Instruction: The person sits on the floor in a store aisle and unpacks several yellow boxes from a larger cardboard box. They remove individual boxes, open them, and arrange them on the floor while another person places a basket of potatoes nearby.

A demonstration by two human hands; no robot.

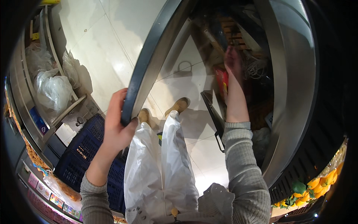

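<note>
My left hand [117, 120] grips the near edge of a raised, dark-edged panel [148, 58], with fingers on its outer side and the thumb on its edge. My right hand [233, 60] reaches into the dim space inside a metal-framed counter [291, 84] and is blurred; whether it holds anything cannot be made out. Close to it are a red box [221, 78], a bundle of white cables [255, 67] and brown wooden slats [232, 30]. Below my right forearm a black panel with a handle [214, 120] stands at an angle.
Blue plastic crates [86, 145] stand at my left, beside a metal shelf unit [50, 130] holding clear plastic bags [53, 86]. Orange fruit with green leaves [316, 186] lies at the lower right. My shoes [179, 106] rest on pale floor tiles [117, 33].
</note>
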